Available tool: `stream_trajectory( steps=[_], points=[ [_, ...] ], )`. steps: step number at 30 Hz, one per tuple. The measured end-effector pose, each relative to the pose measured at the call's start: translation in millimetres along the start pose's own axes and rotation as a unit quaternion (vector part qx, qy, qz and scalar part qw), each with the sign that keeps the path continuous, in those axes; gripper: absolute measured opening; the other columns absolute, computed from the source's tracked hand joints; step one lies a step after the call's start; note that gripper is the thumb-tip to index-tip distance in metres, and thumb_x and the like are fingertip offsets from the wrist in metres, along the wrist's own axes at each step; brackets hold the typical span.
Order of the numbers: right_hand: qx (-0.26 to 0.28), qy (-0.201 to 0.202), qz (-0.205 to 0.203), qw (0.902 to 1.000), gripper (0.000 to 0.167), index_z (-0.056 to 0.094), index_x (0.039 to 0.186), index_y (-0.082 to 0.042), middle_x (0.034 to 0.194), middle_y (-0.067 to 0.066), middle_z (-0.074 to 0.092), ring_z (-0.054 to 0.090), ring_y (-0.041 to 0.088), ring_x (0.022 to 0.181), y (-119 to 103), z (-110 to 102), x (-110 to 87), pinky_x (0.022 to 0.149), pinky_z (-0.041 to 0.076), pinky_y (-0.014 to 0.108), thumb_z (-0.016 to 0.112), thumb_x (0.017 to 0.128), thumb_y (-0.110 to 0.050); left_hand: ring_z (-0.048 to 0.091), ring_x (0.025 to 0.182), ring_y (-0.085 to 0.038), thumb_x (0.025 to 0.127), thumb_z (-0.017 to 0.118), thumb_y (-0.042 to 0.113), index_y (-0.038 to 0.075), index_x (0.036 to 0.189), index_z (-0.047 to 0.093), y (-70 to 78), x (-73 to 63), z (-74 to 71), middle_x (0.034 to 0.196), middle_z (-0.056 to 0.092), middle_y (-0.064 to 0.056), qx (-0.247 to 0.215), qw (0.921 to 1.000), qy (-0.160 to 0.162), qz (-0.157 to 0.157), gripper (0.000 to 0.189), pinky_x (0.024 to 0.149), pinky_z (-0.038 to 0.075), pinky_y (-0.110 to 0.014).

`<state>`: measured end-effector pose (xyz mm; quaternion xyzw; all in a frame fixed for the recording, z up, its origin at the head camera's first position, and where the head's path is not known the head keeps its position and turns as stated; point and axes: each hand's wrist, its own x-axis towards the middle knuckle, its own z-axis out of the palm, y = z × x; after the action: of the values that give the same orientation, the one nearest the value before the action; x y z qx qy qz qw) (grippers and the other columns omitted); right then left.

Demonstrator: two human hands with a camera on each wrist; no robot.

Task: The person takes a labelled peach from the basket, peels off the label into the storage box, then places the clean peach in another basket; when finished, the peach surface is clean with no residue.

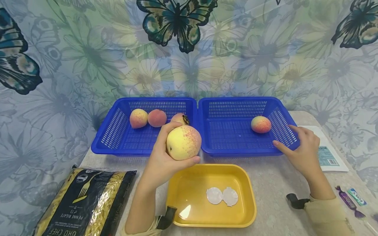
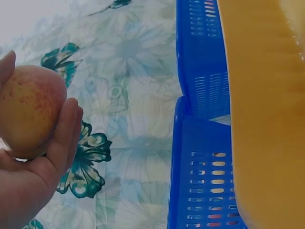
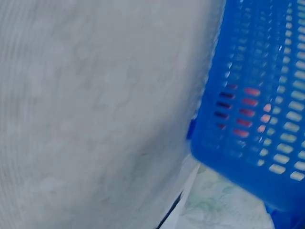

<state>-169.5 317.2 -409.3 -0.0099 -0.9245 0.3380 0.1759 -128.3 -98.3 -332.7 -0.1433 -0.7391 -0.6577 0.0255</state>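
My left hand holds a yellow peach with a red blush, raised in front of the baskets. The left wrist view also shows this peach, with fingers and thumb around it. My right hand is at the right front corner of the right blue basket, thumb and fingers spread over its rim, holding no fruit. Inside that basket lies one yellow-and-red fruit. The left blue basket contains two peaches and a fruit with a dark patterned end, partly hidden behind my left hand.
A yellow tray with two joined white paper discs stands before the baskets. At left is a penne bag. A white package and small wrapped sweets lie at right. A butterfly-print cloth hangs behind.
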Motion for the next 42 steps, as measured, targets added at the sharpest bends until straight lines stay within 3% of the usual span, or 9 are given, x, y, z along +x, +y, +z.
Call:
stream_trajectory(
  steps=[7, 12, 19, 26, 35, 37, 42],
  points=[
    [-0.001, -0.013, 0.037, 0.9992, 0.09, 0.029, 0.153, 0.0, 0.154, 0.034, 0.02, 0.014, 0.054, 0.138, 10, 1, 2.3, 0.101, 0.017, 0.074, 0.076, 0.086, -0.039, 0.057, 0.119, -0.025, 0.066, 0.092, 0.005, 0.026, 0.136, 0.044, 1.8, 1.3, 2.0, 0.142, 0.044, 0.007, -0.006, 0.9999, -0.008, 0.013, 0.087, 0.091, 0.055, -0.045],
    [0.003, -0.027, 0.063, 0.9977, 0.098, 0.019, 0.156, 0.0, 0.157, 0.033, 0.015, 0.013, 0.055, 0.139, 13, 1, 2.0, 0.103, 0.018, 0.074, 0.073, 0.087, -0.043, 0.057, 0.119, -0.025, 0.066, 0.092, 0.006, 0.032, 0.134, 0.045, 5.1, 3.6, 2.9, 0.146, 0.041, 0.01, 0.005, 0.9998, -0.013, 0.017, 0.087, 0.09, 0.056, -0.044],
    [0.003, -0.02, 0.066, 0.9976, 0.099, 0.017, 0.155, 0.002, 0.158, 0.032, 0.02, 0.018, 0.057, 0.141, 19, 2, 1.2, 0.108, 0.017, 0.073, 0.072, 0.088, -0.044, 0.041, 0.142, -0.016, 0.067, 0.092, 0.011, 0.035, 0.137, 0.046, 11.8, 7.6, 4.7, 0.16, 0.026, 0.017, 0.033, 0.9991, -0.022, 0.015, 0.087, 0.103, 0.05, -0.044],
    [-0.001, -0.029, 0.066, 0.9974, 0.101, 0.014, 0.156, 0.003, 0.16, 0.032, 0.018, 0.018, 0.058, 0.142, 20, 3, 0.9, 0.11, 0.016, 0.074, 0.071, 0.088, -0.046, 0.061, 0.115, -0.021, 0.068, 0.093, 0.021, 0.038, 0.133, 0.046, 29.8, 13.5, 11.4, 0.14, 0.047, 0.009, 0.066, 0.997, -0.038, 0.015, 0.082, 0.088, 0.058, -0.04],
    [-0.01, -0.011, 0.049, 0.9987, 0.099, 0.018, 0.154, 0.005, 0.158, 0.032, 0.023, 0.025, 0.056, 0.136, 21, 3, -1.1, 0.103, 0.017, 0.069, 0.073, 0.087, -0.043, 0.053, 0.116, -0.017, 0.068, 0.092, 0.033, 0.042, 0.131, 0.05, 52.5, 30.0, 30.4, 0.135, 0.044, 0.004, 0.118, 0.9916, -0.05, -0.012, 0.076, 0.086, 0.057, -0.035],
    [-0.011, -0.013, 0.05, 0.9986, 0.1, 0.018, 0.155, 0.005, 0.158, 0.032, 0.021, 0.024, 0.056, 0.137, 21, 3, -1.6, 0.103, 0.017, 0.069, 0.072, 0.087, -0.043, 0.051, 0.116, -0.017, 0.069, 0.092, 0.035, 0.043, 0.13, 0.05, 53.2, 36.5, 35.7, 0.13, 0.049, 0.005, 0.119, 0.991, -0.06, -0.011, 0.075, 0.085, 0.057, -0.034],
    [-0.012, -0.018, 0.054, 0.9983, 0.101, 0.016, 0.156, 0.004, 0.16, 0.031, 0.018, 0.02, 0.056, 0.139, 20, 3, -2.6, 0.104, 0.017, 0.071, 0.072, 0.087, -0.045, 0.063, 0.105, -0.015, 0.071, 0.09, 0.036, 0.038, 0.132, 0.05, 42.4, 58.7, 50.2, 0.123, 0.059, 0.01, 0.11, 0.9889, -0.1, 0.004, 0.074, 0.085, 0.058, -0.034]
  ],
)
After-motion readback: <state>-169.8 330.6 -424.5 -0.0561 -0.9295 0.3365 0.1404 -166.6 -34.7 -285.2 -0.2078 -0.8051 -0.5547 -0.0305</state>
